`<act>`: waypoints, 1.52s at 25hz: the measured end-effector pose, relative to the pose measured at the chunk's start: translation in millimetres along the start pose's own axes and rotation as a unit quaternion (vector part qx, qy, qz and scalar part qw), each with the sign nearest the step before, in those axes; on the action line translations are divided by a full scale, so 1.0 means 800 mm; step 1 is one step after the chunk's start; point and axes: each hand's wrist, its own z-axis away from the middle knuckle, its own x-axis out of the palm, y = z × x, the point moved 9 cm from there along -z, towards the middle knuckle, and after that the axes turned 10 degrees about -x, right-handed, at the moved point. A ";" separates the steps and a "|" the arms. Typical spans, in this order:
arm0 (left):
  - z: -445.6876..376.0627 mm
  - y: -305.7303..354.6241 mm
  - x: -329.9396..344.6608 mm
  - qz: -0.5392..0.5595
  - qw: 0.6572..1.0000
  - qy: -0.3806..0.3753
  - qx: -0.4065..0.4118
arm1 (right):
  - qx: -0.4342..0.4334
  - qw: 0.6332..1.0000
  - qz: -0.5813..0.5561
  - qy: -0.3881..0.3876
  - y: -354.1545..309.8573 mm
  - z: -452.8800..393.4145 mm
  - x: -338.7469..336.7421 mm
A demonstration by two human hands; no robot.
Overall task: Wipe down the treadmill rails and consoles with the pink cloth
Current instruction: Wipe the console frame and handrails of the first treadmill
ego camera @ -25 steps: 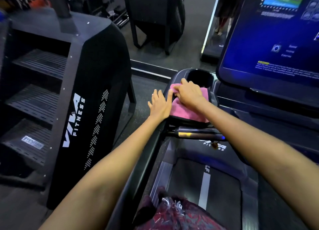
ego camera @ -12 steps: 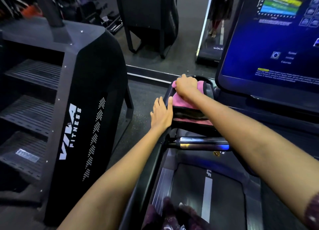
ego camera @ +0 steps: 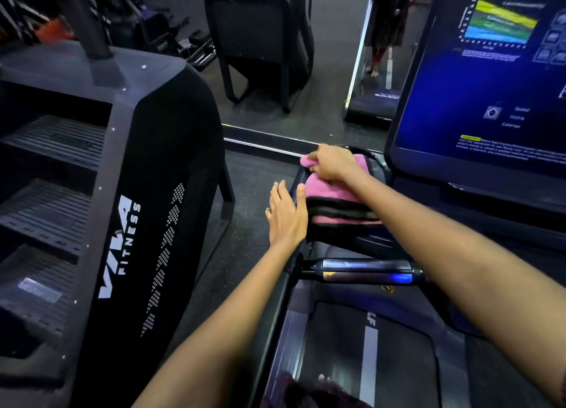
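Observation:
The pink cloth (ego camera: 324, 187) lies draped over the left tray of the treadmill console (ego camera: 364, 236), beside the lit blue screen (ego camera: 477, 107). My right hand (ego camera: 332, 164) lies on top of the cloth at the tray's far end, fingers bent over it and pressing it down. My left hand (ego camera: 286, 216) rests flat with straight fingers against the tray's left side, at the top of the left rail (ego camera: 269, 331). A shiny crossbar grip (ego camera: 364, 269) runs below the tray.
A black VIVA FITNESS stair machine (ego camera: 122, 223) stands close on the left, with a strip of dark floor (ego camera: 245, 223) between it and the rail. A mirror (ego camera: 306, 70) ahead reflects gym machines. The treadmill belt (ego camera: 370, 346) lies below.
My right hand has slid the pink cloth forward along the tray, from its near part to its far end over the cup holder. My left hand stays against the tray's side.

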 end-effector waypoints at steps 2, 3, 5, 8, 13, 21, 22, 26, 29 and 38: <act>0.003 0.001 -0.003 0.014 1.000 0.011 0.005 | -0.082 0.997 0.014 -0.001 -0.039 0.020 0.009; 0.004 0.001 -0.005 0.018 1.000 0.016 0.010 | -0.125 0.992 0.017 -0.005 -0.059 0.030 0.015; 0.006 0.003 -0.006 0.026 0.999 0.022 0.023 | -0.172 0.985 0.024 -0.009 -0.080 0.042 0.021; 0.007 0.004 -0.007 0.026 0.999 0.022 0.024 | -0.117 0.992 0.043 -0.017 -0.054 0.014 0.009; 0.012 0.008 -0.008 -0.012 0.998 0.029 0.053 | 0.060 0.998 0.008 -0.035 0.012 -0.054 -0.004; 0.006 0.005 -0.004 -0.032 0.998 0.025 0.040 | 0.133 0.991 0.002 0.026 0.013 -0.032 -0.007; 0.005 0.004 -0.004 -0.036 0.998 0.024 0.038 | 0.135 0.990 0.011 0.034 0.007 -0.026 -0.009; 0.005 0.006 -0.008 -0.011 0.999 0.030 0.032 | 0.136 0.989 0.038 0.034 -0.020 -0.008 -0.009; 0.012 0.011 -0.017 0.024 0.997 0.045 0.061 | 0.136 0.990 0.021 0.029 -0.028 0.004 -0.009; 0.022 0.019 -0.004 0.100 0.989 -0.060 0.094 | 0.020 0.999 -0.019 -0.039 -0.017 0.075 -0.003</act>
